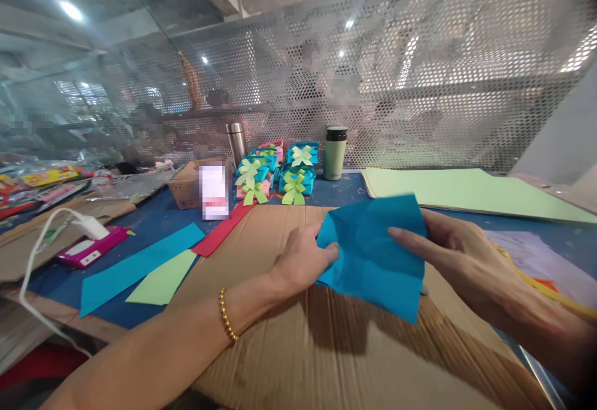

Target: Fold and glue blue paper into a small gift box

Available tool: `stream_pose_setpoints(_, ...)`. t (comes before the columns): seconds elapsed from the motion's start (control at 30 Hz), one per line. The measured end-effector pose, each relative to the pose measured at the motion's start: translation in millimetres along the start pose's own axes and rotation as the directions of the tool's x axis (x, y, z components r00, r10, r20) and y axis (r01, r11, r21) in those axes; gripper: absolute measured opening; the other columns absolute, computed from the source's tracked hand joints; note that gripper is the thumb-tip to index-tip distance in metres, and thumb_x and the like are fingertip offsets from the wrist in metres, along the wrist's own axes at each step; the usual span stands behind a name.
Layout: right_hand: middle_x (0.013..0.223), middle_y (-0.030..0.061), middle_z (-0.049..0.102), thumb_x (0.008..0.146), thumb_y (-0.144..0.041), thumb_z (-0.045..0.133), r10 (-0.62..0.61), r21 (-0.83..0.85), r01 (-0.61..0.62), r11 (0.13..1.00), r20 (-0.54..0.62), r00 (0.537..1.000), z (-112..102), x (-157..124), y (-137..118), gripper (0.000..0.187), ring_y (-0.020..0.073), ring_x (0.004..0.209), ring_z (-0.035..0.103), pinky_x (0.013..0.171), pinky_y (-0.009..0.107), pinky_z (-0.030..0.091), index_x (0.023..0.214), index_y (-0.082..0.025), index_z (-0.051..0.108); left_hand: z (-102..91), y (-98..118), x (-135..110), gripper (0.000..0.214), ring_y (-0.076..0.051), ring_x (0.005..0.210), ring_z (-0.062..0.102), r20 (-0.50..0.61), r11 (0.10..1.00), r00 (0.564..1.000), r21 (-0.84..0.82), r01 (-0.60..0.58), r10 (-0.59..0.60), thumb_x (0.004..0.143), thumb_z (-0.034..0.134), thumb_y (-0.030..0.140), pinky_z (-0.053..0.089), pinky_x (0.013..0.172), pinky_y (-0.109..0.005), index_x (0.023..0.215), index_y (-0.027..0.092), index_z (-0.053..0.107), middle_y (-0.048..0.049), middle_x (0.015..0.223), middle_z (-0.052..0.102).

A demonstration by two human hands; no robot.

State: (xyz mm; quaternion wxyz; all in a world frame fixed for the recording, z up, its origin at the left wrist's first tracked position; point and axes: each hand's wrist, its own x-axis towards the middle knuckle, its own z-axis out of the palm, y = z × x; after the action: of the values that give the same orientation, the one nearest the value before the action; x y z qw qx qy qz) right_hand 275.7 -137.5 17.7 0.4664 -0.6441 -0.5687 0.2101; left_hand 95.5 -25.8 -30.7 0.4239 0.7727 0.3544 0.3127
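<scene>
A folded sheet of blue paper [373, 254] is held just above a brown cardboard sheet [326, 348] that covers the table in front of me. My left hand [303, 257], with a gold bead bracelet on the wrist, pinches the paper's left edge. My right hand [448, 248] grips its right side, thumb laid on top and fingers underneath. The paper's lower corner hangs free toward me.
Blue [135, 267], light green [163, 282] and red [219, 236] paper strips lie at left. Finished paper boxes with green bows [275, 177] stand behind, between a steel flask [237, 142] and a green cup [335, 152]. Green sheets [466, 189] lie right. A pink phone [93, 245] charges at left.
</scene>
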Motion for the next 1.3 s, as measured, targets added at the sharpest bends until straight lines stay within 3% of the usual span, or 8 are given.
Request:
stream_pose_setpoints(0.13,0.065,-0.0002,0.061,0.082,-0.052,0.064,0.065,0.069,-0.069,0.995,0.061,0.996,0.0,2.0,7.1,0.03,0.0238,0.07,0.064,0.057,0.03,0.053,0.087,-0.022,0.063,0.3,-3.0,2.2,0.013,-0.014,0.064,0.049,0.057,0.995,0.998,-0.09,0.039,-0.034,0.074,0.065,0.029,0.036,0.057,-0.026,0.071,0.018,0.059,0.0016,0.067,0.057)
stream_pose_setpoints(0.3,0.072,0.0004,0.067,0.082,-0.051,0.065,-0.02,0.093,0.015,0.996,0.046,0.999,-1.0,4.9,15.6,0.029,0.0224,0.069,0.065,0.057,0.03,0.054,0.088,-0.023,0.068,2.0,-0.6,2.5,0.013,-0.014,0.065,0.058,0.183,0.94,0.979,-0.311,0.141,-0.086,0.074,0.064,0.026,0.046,0.059,-0.026,0.081,0.016,0.063,-0.002,0.077,0.065)
stream_pose_setpoints(0.4,0.083,0.0031,0.075,0.078,-0.052,0.069,-0.03,0.115,0.026,0.993,0.04,0.999,-1.7,5.6,15.5,0.035,0.0239,0.07,0.067,0.057,0.032,0.056,0.1,-0.025,0.073,2.5,0.4,2.1,0.018,-0.016,0.069,0.063,0.215,0.904,0.972,-0.389,0.176,-0.097,0.072,0.063,0.022,0.051,0.064,-0.028,0.089,0.016,0.065,-0.0042,0.084,0.069)
stream_pose_setpoints(0.57,0.101,0.0047,0.077,0.078,-0.052,0.069,-0.084,0.072,0.081,0.994,0.041,0.996,-0.6,5.3,13.1,0.039,0.0276,0.085,0.07,0.073,0.038,0.059,0.104,-0.024,0.074,4.2,1.4,-0.4,0.019,-0.018,0.07,0.063,0.205,0.892,0.968,-0.397,0.216,-0.144,0.07,0.061,0.014,0.053,0.065,-0.031,0.089,0.015,0.065,-0.006,0.083,0.069)
stream_pose_setpoints(0.83,0.111,0.0036,0.076,0.081,-0.051,0.068,-0.076,0.115,0.068,0.991,0.071,0.995,0.8,6.4,20.5,0.039,0.0251,0.089,0.07,0.077,0.036,0.06,0.111,-0.025,0.072,5.5,4.3,-1.6,0.016,-0.014,0.06,0.056,0.191,0.895,0.965,-0.376,0.24,-0.179,0.067,0.055,0.008,0.049,0.058,-0.028,0.08,0.014,0.063,-0.0038,0.074,0.065)
stream_pose_setpoints(1.03,0.102,0.0038,0.077,0.08,-0.054,0.07,-0.048,0.112,0.04,0.993,0.071,0.996,-0.3,8.0,24.4,0.046,0.0273,0.091,0.071,0.078,0.037,0.061,0.116,-0.026,0.071,4.2,5.3,-1.2,0.015,-0.014,0.059,0.057,0.217,0.866,0.959,-0.426,0.263,-0.185,0.066,0.058,0.009,0.049,0.057,-0.028,0.079,0.015,0.063,-0.0033,0.073,0.064)
stream_pose_setpoints(1.2,0.089,0.0031,0.079,0.072,-0.053,0.077,0.065,0.193,-0.083,0.978,0.098,0.993,0.8,9.0,26.0,0.047,0.0281,0.081,0.073,0.071,0.038,0.064,0.109,-0.025,0.074,0.3,13.7,-4.9,0.035,-0.02,0.076,0.066,0.392,0.716,0.913,-0.606,0.346,-0.11,0.066,0.073,0.018,0.055,0.077,-0.038,0.101,0.016,0.067,-0.0074,0.091,0.071)
stream_pose_setpoints(1.3,0.09,0.0024,0.079,0.07,-0.05,0.079,0.089,0.206,-0.113,0.972,0.12,0.989,2.3,8.8,26.8,0.042,0.0295,0.084,0.073,0.074,0.038,0.064,0.104,-0.025,0.075,0.2,17.1,-6.6,0.039,-0.021,0.077,0.067,0.418,0.643,0.898,-0.653,0.401,-0.136,0.066,0.076,0.02,0.055,0.08,-0.042,0.104,0.016,0.068,-0.0074,0.088,0.071)
